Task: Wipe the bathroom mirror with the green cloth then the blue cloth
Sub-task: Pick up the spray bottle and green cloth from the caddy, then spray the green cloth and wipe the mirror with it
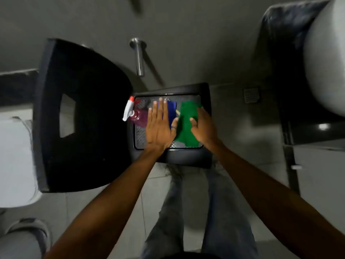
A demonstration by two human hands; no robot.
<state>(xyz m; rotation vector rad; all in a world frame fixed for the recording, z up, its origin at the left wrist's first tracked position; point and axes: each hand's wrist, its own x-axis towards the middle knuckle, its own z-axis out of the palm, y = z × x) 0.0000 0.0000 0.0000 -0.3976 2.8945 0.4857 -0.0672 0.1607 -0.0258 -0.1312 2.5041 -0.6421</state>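
Observation:
A green cloth (186, 126) lies on the right side of a black tray-topped stool (188, 157) below me. A blue cloth (171, 111) lies to its left, partly under my left hand (159, 128), which rests flat with fingers spread. My right hand (203, 126) lies on the green cloth's right edge, fingers curled onto the fabric; a firm grip does not show. The mirror is out of view.
A pink spray bottle (137, 115) with a white and red trigger lies at the tray's left edge. A black chair back (80, 116) stands left, a toilet (15, 161) beyond it. A metal wall fitting (139, 57), a floor drain (251, 95) and a white basin (328, 58) surround it.

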